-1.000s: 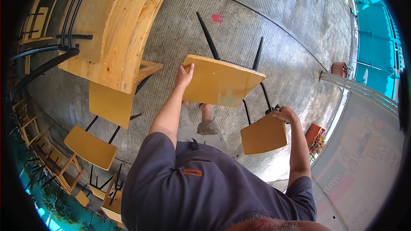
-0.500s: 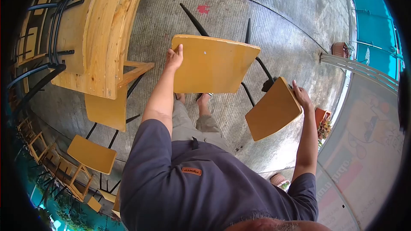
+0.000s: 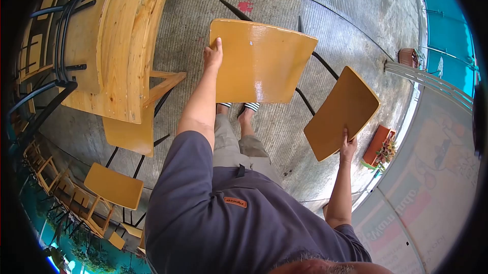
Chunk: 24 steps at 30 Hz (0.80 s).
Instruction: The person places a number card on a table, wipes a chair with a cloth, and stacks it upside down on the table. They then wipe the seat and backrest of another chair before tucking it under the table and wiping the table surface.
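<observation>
A chair with black metal legs is held in front of me, its wooden seat facing up and its wooden backrest to the right. My left hand grips the left edge of the seat, thumb on top and the other fingers partly hidden beneath. At the backrest's lower right edge, my right hand has its thumb on the near face, with its other fingers hidden behind. Two black legs show beyond the seat's far edge. My feet are partly covered by the seat.
A wooden table stands at the left with an upturned chair on it. Another chair is at the lower left. A red planter and a clay pot sit by the right wall.
The chair has risen and tilted, its seat looking larger. My right hand has moved from the backrest's upper right corner to its lower edge. My left hand keeps its place on the seat.
</observation>
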{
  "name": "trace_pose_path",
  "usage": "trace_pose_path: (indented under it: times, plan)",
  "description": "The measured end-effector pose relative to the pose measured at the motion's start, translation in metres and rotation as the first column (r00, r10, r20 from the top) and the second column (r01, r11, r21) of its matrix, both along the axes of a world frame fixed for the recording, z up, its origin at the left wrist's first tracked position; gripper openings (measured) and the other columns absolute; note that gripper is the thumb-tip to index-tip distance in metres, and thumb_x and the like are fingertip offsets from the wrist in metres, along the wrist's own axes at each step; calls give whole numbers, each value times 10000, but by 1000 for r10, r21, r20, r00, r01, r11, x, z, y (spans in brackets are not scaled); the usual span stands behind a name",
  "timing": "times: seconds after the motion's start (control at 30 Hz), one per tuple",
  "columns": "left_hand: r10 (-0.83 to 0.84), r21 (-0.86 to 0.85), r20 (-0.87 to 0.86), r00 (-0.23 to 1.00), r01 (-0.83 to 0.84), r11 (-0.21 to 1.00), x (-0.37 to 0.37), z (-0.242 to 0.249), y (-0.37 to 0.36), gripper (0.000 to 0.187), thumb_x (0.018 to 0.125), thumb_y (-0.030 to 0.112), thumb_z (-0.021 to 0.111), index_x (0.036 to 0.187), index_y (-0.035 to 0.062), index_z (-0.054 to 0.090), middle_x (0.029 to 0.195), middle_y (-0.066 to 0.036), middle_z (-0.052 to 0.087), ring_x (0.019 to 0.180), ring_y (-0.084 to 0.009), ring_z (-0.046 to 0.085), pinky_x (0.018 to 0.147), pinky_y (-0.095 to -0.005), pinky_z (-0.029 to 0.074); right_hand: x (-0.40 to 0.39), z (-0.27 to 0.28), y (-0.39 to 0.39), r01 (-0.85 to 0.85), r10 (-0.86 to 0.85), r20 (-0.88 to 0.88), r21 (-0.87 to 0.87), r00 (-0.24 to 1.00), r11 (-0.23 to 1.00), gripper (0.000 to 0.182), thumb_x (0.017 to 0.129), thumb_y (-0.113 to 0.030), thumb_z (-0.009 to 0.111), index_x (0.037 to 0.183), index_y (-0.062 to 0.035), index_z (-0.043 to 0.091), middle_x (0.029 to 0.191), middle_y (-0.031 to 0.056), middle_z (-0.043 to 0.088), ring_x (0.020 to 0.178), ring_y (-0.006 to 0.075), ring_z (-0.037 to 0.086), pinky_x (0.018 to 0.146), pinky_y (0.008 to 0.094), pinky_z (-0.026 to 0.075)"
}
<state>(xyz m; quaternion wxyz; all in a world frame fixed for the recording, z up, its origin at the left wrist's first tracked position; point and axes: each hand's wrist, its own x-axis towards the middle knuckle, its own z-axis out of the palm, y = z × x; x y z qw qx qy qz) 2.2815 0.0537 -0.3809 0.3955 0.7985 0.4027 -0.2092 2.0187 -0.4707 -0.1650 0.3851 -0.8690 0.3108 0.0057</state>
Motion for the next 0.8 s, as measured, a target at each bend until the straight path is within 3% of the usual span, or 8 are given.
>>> trace_pose_path:
  times: [0.1,0.13,0.3,0.37,0.4,0.53,0.67,0.8]
  plan:
    - [8,-137,142,990,12,990,-36,-24,13,799,960,664,498,1425,17,451,1397,-238,563,1296,-390,551,1064,-482,453,18,0,-2,12,-10,33,-60,999,998,405,992,-343,687,1160,25,662,1026,82,712,903,133,644,797,292,525]
    - [-2,-97,117,993,13,995,-31,-27,19,700,955,572,589,1389,31,496,1332,-219,624,1213,-375,615,1020,-449,482,25,6,-3,8,-10,-21,-77,1000,997,390,994,-333,685,1149,24,667,1001,79,713,894,133,643,792,298,524]
    - [73,-190,120,990,-49,980,6,-42,49,622,957,444,652,1369,-3,519,1340,-217,621,1182,-355,641,970,-437,516,75,49,48,-46,48,19,-76,999,996,357,986,-309,694,1123,20,676,952,75,707,863,133,637,770,298,520]
    - [215,-295,113,970,-174,940,9,-44,62,627,956,399,666,1401,-11,502,1346,-210,621,1197,-338,639,977,-432,520,80,53,61,-47,52,56,-88,997,995,344,982,-297,697,1111,21,681,942,76,709,852,133,636,761,301,519]
    - [211,-312,73,975,-178,933,10,-39,73,651,944,375,689,1429,-8,484,1366,-210,611,1217,-331,630,993,-418,517,84,51,65,-17,17,-4,-77,1000,997,332,977,-288,700,1092,23,689,932,82,714,840,137,639,756,305,518]
    - [207,-378,29,978,-181,908,5,-91,118,718,922,351,722,1463,-19,428,1398,-213,585,1228,-335,621,1003,-421,517,99,42,86,9,-13,-73,-52,997,999,334,961,-296,711,1030,30,701,879,109,713,778,165,642,721,337,513]
    - [164,-382,-123,979,-199,902,-2,-71,132,784,903,370,739,1501,5,386,1481,-206,508,1300,-338,567,1045,-441,493,97,34,114,56,-60,-122,-32,991,998,373,947,-337,720,1012,29,702,865,122,710,778,196,648,724,355,517]
    - [77,-315,-131,988,-115,942,-10,-76,140,815,904,443,715,1524,39,375,1562,-186,414,1394,-336,477,1124,-451,427,105,42,146,51,-62,-156,-75,986,996,383,931,-355,714,1010,19,701,883,135,694,786,239,651,727,366,511]
